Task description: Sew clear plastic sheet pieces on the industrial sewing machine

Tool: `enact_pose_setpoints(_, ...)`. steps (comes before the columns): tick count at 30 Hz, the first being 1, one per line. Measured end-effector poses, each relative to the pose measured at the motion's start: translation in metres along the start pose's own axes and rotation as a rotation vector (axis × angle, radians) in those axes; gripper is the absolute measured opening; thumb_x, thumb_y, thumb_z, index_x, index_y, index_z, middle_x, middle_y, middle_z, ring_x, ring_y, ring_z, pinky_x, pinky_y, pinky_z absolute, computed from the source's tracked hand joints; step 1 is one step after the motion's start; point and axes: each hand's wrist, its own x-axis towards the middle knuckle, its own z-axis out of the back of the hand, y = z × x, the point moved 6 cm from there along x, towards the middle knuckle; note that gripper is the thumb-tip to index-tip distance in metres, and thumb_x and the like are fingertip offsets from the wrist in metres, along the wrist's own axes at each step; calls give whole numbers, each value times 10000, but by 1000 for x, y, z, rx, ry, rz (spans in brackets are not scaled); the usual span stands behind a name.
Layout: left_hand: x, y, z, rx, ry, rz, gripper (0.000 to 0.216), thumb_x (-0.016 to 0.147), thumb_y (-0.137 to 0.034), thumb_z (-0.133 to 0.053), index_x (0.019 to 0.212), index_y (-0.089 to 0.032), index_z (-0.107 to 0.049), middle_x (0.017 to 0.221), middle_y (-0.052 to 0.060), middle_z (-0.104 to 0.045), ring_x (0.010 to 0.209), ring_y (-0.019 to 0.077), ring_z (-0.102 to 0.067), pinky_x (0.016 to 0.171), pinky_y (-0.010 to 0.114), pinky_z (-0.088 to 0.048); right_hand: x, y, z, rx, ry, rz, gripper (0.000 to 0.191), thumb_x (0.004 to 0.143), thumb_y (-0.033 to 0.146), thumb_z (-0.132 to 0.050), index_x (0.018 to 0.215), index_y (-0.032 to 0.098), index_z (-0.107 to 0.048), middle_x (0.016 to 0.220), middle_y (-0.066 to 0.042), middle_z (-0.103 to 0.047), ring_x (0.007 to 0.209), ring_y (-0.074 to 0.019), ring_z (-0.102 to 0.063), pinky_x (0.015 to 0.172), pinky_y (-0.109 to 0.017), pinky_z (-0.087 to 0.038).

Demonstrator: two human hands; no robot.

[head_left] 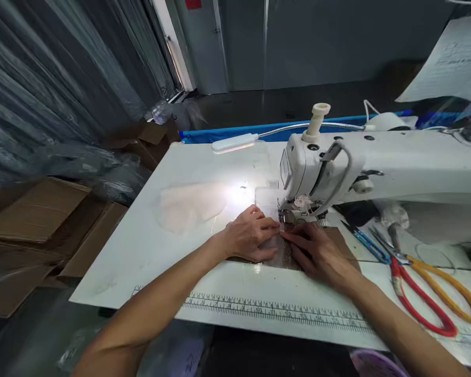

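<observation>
A flat piece of brown cloth (339, 241) lies on the sewing machine's bed, in front of the needle and presser foot (287, 215). From the left, my left hand (255, 235) presses on it with bent fingers, the thumb apart from them and lower. My right hand (314, 248) grips the cloth just right of the needle area, its index fingertip close to the left fingertips. A clear, shiny strip (272, 251) shows between the hands. My hands hide much of the cloth. The white sewing machine (408, 159) stands directly behind my right hand.
Right of my right hand lie blue thread snips (371, 246) and scissors (424, 293) with red and yellow handles. A lit lamp (234, 143) hangs over the white table (141, 241). A pale cloth piece (188, 204) lies left. A printed ruler (275, 309) runs along the front; cardboard boxes (35, 209) stand far left.
</observation>
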Motion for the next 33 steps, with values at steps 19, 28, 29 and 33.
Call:
enact_pose_setpoints(19, 6, 7, -2, 138, 21, 108, 553, 895, -578, -465, 1140, -110, -628, 1188, 126, -592, 837, 213, -525, 780, 384, -380, 1, 1, 1, 10, -20, -60, 365, 936, 264, -481, 1273, 177, -589, 1092, -147, -546, 1023, -267, -539, 893, -468, -512)
enact_pose_setpoints(28, 5, 15, 1, 55, -79, 140, 474, 913, -513, -486, 1162, -125, -594, 1194, 145, -587, 989, 260, -538, 855, 439, -405, 0, -14, 10, 163, 6, -289, 360, 932, 282, -462, 1267, 270, -593, 1124, -87, -619, 1008, -238, -613, 873, -420, -534)
enact_pose_setpoints(29, 3, 16, 4, 21, -105, 142, 477, 913, -514, -492, 1175, -125, -584, 1209, 152, -581, 1007, 264, -539, 853, 442, -418, 0, -16, 12, 182, -17, -305, 342, 926, 284, -471, 1237, 264, -612, 1102, -81, -636, 985, -236, -625, 867, -416, -533)
enact_pose_setpoints(33, -1, 15, 12, -229, -157, 77, 331, 931, -405, -519, 1079, -131, -630, 1063, 116, -641, 915, 203, -581, 797, 377, -489, 0, -26, 13, 264, -63, -361, 311, 901, 299, -508, 1171, 239, -650, 999, -67, -671, 928, -229, -651, 873, -401, -522)
